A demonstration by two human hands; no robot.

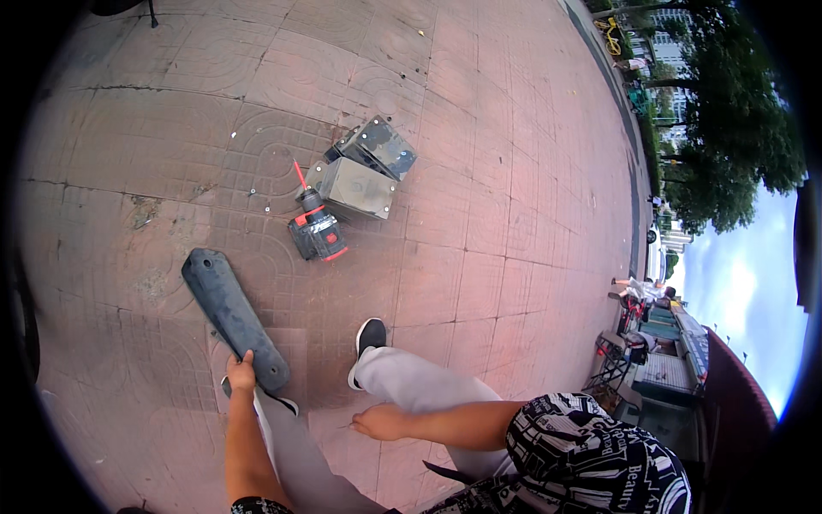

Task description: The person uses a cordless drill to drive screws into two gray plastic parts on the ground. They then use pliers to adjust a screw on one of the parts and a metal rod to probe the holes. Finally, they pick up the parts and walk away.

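Note:
My left hand [241,372] is closed on the edge of a long dark grey panel [229,301], near its lower end. The panel is tilted, with rounded ends and a hole near each end. In front of my right knee, my right hand [382,421] has its fingers drawn together; whatever they may pinch is too small to make out. Farther forward, a black and red cordless drill [317,230] with a long red bit lies on the paving. It touches a dusty grey box-like part [358,187], and a second, darker box [385,147] lies just behind that.
Small screws [267,209] lie scattered left of the drill. My dark shoes [370,336] stand on reddish paving tiles [479,214]. At the far right are a person beside a red bicycle [632,310], a folding metal rack [610,355] and trees [728,120].

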